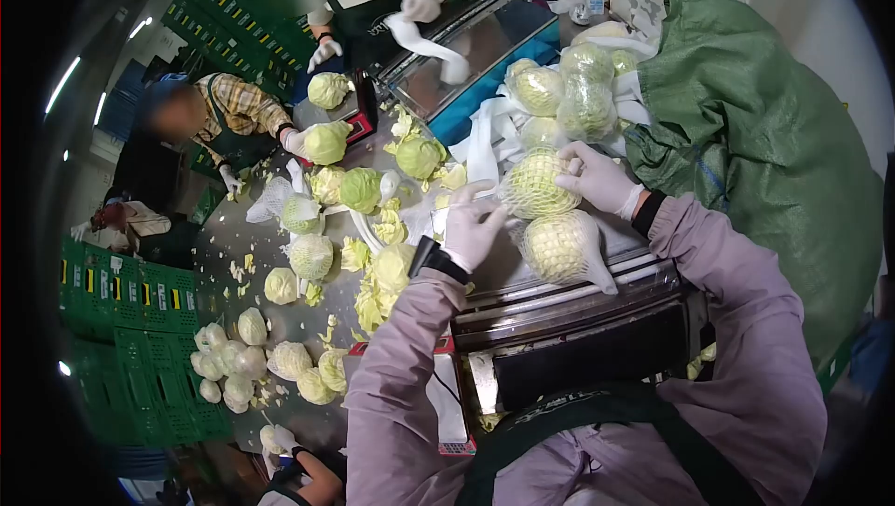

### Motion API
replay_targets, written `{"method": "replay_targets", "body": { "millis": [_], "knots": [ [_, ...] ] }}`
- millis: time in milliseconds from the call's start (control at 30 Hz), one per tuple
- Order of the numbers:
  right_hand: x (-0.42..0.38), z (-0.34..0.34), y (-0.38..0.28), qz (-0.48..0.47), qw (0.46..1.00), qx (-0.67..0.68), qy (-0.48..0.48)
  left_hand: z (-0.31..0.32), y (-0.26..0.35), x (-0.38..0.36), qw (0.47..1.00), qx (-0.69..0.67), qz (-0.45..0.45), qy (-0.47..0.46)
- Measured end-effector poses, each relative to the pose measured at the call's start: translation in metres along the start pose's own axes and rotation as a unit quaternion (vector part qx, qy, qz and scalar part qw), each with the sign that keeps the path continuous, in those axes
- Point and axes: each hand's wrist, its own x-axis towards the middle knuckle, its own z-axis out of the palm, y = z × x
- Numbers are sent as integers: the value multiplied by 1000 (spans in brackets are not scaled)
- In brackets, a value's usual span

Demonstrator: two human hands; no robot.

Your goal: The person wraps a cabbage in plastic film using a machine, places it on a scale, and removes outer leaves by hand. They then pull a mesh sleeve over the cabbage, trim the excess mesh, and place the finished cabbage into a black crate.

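A cabbage in white foam netting point(536, 183) sits under my right hand point(598, 178), whose gloved fingers are closed on its right side. My gloved left hand point(474, 226) is just left of it, thumb and fingers curled near the netting's edge; whether it pinches anything is too small to tell. Another netted cabbage point(559, 247), with a loose tail of net at its right, rests nearer to me on the wrapping machine point(578, 306). Behind lie cabbages in clear film point(587, 87) and white net sleeves point(489, 129).
Loose cabbages point(361, 189) and leaf scraps cover parts of the metal table point(233, 259) at left. A green sack point(746, 124) bulges at right. Co-workers stand across the table, one holding a white net point(424, 45). Green crates point(140, 366) are stacked at far left.
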Motion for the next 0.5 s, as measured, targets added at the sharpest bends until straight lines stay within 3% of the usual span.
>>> {"method": "replay_targets", "body": {
  "millis": [33, 100, 167, 200, 300, 333, 500],
  "knots": [
    [0, 0, 0, 1, 1000, -2, 1, 10, 8, 2, 999, 14, 32, 20],
    [1, 2, 5, -8, 999, 33, 1, 26, 9, 10, 999, 6, 13, 33],
    [2, 3, 9, -17, 999, 29, 9, 35, 7, 20, 991, -46, -42, 116],
    [2, 3, 10, -26, 999, 27, 14, 37, 6, 25, 987, -46, -105, 114],
    [2, 4, 10, -17, 1000, 24, 3, 40, -9, 37, 979, -144, -131, 62],
    [2, 4, 9, -18, 1000, 24, 3, 47, -15, 40, 974, -196, -99, 53],
    [2, 4, 7, -17, 1000, 17, -2, 42, -11, 38, 979, -144, -130, 64]
  ]
}}
